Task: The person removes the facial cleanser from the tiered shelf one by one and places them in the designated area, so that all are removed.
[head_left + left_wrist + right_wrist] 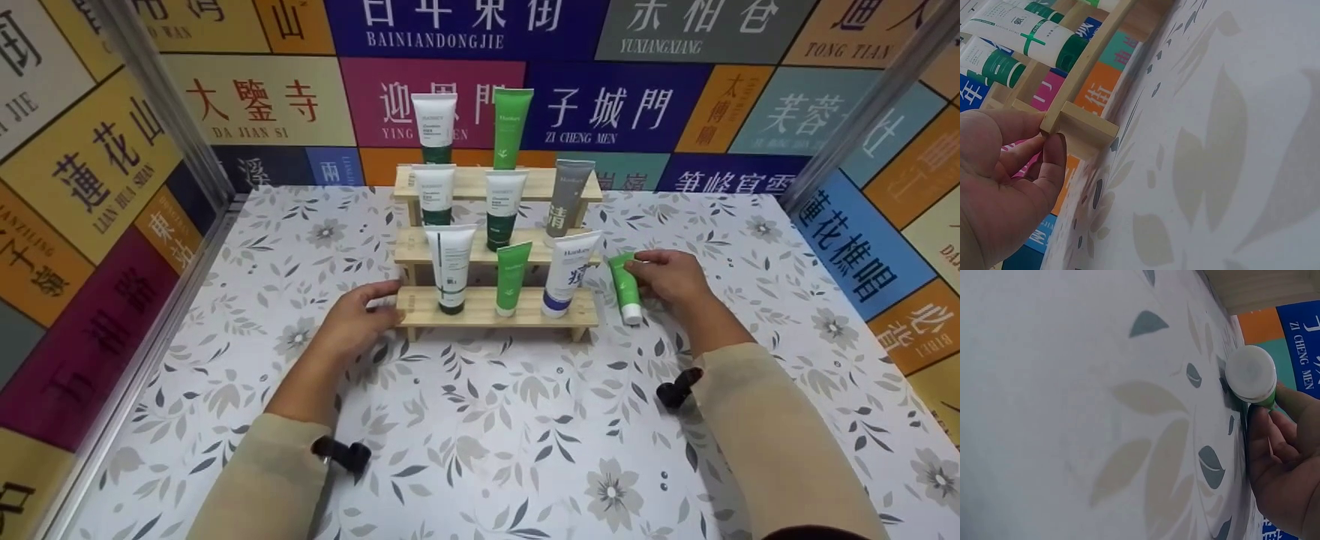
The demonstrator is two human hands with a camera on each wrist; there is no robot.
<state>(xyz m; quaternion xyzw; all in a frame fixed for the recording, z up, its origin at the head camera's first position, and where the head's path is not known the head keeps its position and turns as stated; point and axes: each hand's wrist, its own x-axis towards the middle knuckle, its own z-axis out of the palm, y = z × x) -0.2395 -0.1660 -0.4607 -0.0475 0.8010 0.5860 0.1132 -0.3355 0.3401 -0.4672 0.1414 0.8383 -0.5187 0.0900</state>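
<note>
Pale leaf-and-flower print covered the surface (pixel 495 442), which carried everything, incl. a three-tier wooden display stand (pixel 480 301) toward the back. Stepped tiers prob. let the back rows show over the front ones.

L hand (pixel 360 326) was at the stand's left end, grip nearly closed: thumb & fingers pinched the end of the lowest board, prob. to steady it. R hand (pixel 671 279) was just off the stand's right side, grip closed on a green tube (pixel 625 289), open no wider than its thin end.

Eight tubes stood on the tiers. Bottom, L to R: white tube w/ dark-green cap (pixel 452 262), small green tube (pixel 511 279), white tube w/ blue cap (pixel 571 270). Middle: two white-and-green tubes (pixel 504 201) & a grey tube (pixel 568 196). Top: one more white-and-green, one tall green tube (pixel 513 124). All were caps-down, likely b/c caps made flat feet, & spaced apart, prob. for legible labels.

R hand's tube was pinched near its flat end, leaving its white cap (pixel 1249 373) free, facing the person. Cap was close to the surface; couldn't tell if touching.
</note>
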